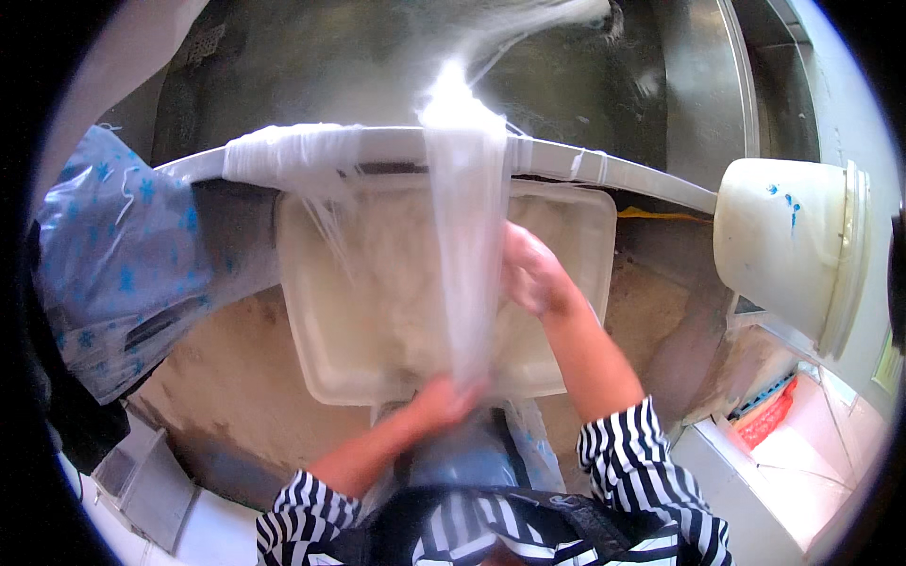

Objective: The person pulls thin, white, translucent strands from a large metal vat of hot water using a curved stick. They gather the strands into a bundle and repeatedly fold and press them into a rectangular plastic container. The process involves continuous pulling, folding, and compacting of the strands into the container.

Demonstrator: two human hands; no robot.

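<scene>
A long bundle of fine white strands [469, 226] hangs over the pale rim [387, 141] of a metal tank and down above a white plastic tub [302, 321]. At the bundle's lower end is my left hand [445, 402], closed on the strands and blurred by motion. Higher up, my right hand [533, 269] touches the bundle's right edge; its fingers are partly hidden behind the strands, so their closing cannot be told. Another clump of white strands [283, 154] drapes over the rim to the left, with thin ends trailing down into the tub.
Inside the metal tank [377, 57] is cloudy liquid with white strands stretching across it. A white bucket [779, 245] lies tilted at the right. Plastic sheeting with blue patterns [123, 255] hangs at the left. Brown floor [226, 377] shows around the tub.
</scene>
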